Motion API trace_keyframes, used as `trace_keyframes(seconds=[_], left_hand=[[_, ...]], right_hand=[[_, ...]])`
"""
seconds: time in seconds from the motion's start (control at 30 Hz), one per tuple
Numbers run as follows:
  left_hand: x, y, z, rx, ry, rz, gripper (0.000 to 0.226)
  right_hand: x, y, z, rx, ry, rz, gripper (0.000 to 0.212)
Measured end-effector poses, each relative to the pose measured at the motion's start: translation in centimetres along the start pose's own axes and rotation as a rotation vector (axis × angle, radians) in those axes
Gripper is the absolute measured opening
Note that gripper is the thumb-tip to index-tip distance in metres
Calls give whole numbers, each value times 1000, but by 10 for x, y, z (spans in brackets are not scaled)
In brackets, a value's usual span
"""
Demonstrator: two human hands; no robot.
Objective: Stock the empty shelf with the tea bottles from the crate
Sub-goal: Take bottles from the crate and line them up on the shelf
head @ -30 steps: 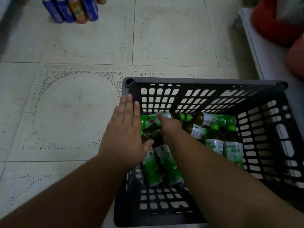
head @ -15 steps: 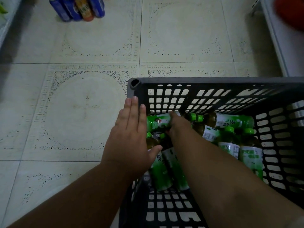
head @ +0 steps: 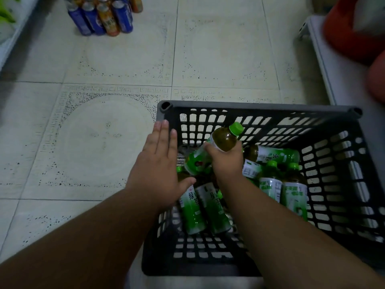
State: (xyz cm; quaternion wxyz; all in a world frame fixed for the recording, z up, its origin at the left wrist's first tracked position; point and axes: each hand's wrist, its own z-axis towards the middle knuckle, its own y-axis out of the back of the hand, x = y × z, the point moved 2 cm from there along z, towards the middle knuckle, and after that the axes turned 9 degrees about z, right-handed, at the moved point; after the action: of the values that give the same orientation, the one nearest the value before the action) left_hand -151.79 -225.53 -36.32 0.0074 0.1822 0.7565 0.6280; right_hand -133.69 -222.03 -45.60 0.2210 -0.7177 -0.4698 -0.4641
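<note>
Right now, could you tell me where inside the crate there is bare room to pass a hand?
The crate shows bare grid floor along its near wall, below the two lying tea bottles. Its middle and right are crowded with bottles. The right hand grips one bottle there; the left hand lies flat over the left wall.

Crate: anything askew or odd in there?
Nothing spilled or damaged. The bottles in the crate are jumbled, some lying flat, some upright. The right hand grips one bottle, tilted cap-up; the left hand is flat at the crate's left edge.
</note>
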Motion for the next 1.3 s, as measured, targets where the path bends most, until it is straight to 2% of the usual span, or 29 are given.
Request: trace_keyframes(seconds=[0.1,0.2,0.33,0.43,0.6,0.73,0.8,0.9,1.1,1.2,1.3], left_hand=[[1,8,1,73,-26,31,120],[3,26,-9,124,-36,-65,119],[-8,73,-54,36,-57,-372,120],[-26,121,-93,-56,-32,-628,114],[-70,192,-151,-174,-44,-840,96],[-116,241,-188,-196,-191,-968,92],[-136,259,-203,-213,-249,-1059,81],[-164,277,-216,-224,-331,-1178,78],[-233,317,-230,-187,-560,-1219,82],[-274,341,-235,-191,-694,-1136,83],[-321,358,-238,-172,-836,-1044,96]], right_hand=[[41,25,-35,129,150,-123,54],[85,56,-74,236,269,-205,54],[143,97,-131,300,404,-226,58],[178,131,-172,313,480,-174,50],[226,196,-243,327,597,-81,58],[256,252,-292,269,673,-44,58],[269,276,-312,249,715,-58,56],[280,312,-339,184,754,-99,64],[286,396,-386,-149,780,-193,74],[288,444,-401,-297,767,-178,79],[279,494,-410,-452,744,-162,79]])
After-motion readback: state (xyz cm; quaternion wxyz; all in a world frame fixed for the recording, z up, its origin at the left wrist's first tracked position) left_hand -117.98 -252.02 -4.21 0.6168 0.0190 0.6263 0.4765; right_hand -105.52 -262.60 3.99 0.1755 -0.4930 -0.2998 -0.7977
